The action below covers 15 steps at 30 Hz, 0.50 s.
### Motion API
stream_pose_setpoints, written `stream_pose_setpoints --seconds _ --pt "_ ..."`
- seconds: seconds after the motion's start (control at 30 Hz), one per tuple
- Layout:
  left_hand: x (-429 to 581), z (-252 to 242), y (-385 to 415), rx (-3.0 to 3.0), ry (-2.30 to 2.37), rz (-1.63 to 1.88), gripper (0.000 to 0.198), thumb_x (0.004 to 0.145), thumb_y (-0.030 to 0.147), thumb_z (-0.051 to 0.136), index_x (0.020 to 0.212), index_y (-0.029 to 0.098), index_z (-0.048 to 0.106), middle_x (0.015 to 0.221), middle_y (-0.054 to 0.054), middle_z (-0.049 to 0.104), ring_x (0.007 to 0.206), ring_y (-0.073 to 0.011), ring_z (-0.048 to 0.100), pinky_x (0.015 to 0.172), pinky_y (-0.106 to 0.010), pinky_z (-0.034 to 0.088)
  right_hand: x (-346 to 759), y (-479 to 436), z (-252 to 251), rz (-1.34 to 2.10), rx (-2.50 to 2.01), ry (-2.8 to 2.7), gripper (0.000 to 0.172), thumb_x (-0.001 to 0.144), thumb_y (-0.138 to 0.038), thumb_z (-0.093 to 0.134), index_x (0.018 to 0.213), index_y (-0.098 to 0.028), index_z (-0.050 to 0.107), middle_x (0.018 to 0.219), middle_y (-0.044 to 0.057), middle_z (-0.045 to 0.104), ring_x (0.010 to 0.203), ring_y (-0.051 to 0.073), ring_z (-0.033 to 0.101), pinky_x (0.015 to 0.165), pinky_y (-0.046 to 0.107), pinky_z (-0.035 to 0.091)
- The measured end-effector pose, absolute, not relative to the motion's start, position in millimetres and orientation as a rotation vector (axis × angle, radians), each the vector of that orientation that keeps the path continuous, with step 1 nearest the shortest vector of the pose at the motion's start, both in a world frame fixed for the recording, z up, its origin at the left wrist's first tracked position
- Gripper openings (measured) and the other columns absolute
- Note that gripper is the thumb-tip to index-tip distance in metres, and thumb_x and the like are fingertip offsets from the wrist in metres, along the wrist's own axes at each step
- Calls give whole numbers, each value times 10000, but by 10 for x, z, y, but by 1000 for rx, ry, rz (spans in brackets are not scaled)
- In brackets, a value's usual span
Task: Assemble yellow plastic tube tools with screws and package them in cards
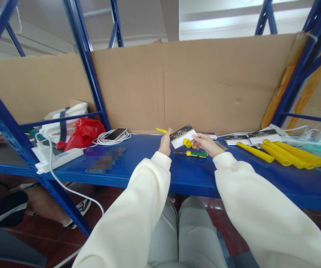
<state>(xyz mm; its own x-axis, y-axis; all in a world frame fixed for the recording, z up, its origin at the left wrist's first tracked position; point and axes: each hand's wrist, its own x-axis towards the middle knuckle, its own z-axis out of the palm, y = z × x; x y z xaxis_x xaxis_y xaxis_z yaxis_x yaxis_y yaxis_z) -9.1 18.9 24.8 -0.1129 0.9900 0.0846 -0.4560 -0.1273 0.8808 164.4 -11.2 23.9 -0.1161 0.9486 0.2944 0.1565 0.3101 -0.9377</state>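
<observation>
A black-and-white printed card is held up over the blue shelf. My left hand pinches its left edge, and a thin yellow strip pokes out beside those fingers. At the card's lower right, the fingers of my right hand are closed at its edge, next to a short yellow tube-like piece. Whether that hand also grips the yellow piece cannot be made out. Just below lies a screwdriver with a green and yellow handle.
Several yellow tubes lie at right, by printed cards. A phone rests on a coiled white cable at left, near a red bag and a power strip. Cardboard stands behind. Another person's leg shows lower left.
</observation>
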Motion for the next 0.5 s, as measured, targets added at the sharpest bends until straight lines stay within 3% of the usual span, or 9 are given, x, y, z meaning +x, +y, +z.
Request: stream_pose_setpoints --seconds 0.1,0.2,0.33,0.5 --pt "-144 228 224 832 906 1600 302 874 468 689 965 182 650 829 -30 676 814 -180 702 705 -264 549 1739 -155 310 1025 -1023 -1481 360 812 -504 736 752 -196 560 619 -6 581 513 109 513 481 227 390" --pt "-173 220 232 775 942 1700 132 880 257 671 982 195 616 823 3 636 739 -127 665 688 -233 531 1879 -168 378 1069 -986 -1368 262 831 -377 725 754 -182 568 639 1 579 492 95 490 457 220 371" --pt "-171 220 213 711 1023 1717 340 818 59 641 1120 203 581 797 36 596 617 -90 622 647 -222 522 2150 -42 430 968 -1112 -1119 151 844 -183 655 777 -196 520 610 -11 570 455 84 473 439 203 370" --pt "-137 215 159 775 1042 1526 597 834 52 594 1390 217 452 688 67 540 494 -90 577 558 -215 527 2482 310 387 794 -1338 -879 211 828 -86 612 778 -225 461 572 -32 551 456 86 477 468 196 421"
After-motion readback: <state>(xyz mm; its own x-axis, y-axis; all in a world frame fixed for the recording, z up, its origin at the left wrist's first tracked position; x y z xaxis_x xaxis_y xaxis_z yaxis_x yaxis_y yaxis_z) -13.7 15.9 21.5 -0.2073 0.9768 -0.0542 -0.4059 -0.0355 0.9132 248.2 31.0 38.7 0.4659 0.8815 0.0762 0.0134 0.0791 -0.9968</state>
